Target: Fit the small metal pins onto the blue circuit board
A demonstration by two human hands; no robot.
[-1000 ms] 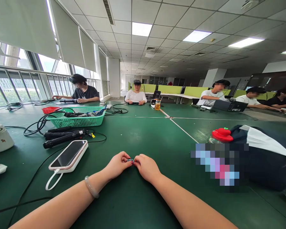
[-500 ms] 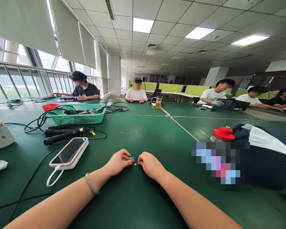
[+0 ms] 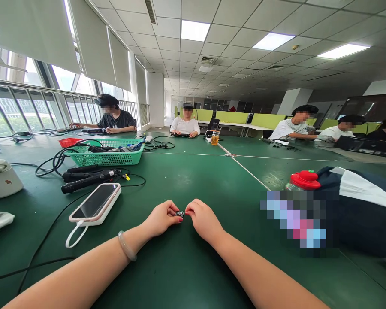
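My left hand [image 3: 162,219], with a pale bangle on its wrist, pinches a small circuit board [image 3: 179,214] between thumb and fingers, just above the green table [image 3: 180,266]. My right hand [image 3: 203,218] is closed in a pinch at the board's right edge. Whatever sits between its fingertips is too small and covered to make out. Left of my hands lies a phone [image 3: 95,201] in a white case, with a short white cable [image 3: 73,235] plugged into its end.
Black grip-like devices [image 3: 90,180] and a green basket [image 3: 106,159] of cables stand at the left. A red-capped bottle [image 3: 305,179] and a dark bag [image 3: 363,214] are at the right. Further off, an amber drink [image 3: 215,137] stands on the table. Several people sit around it.
My right fingertips have moved left, up against the circuit board. The small white-tipped piece that showed in them is now hidden. The board has turned slightly in my left hand.
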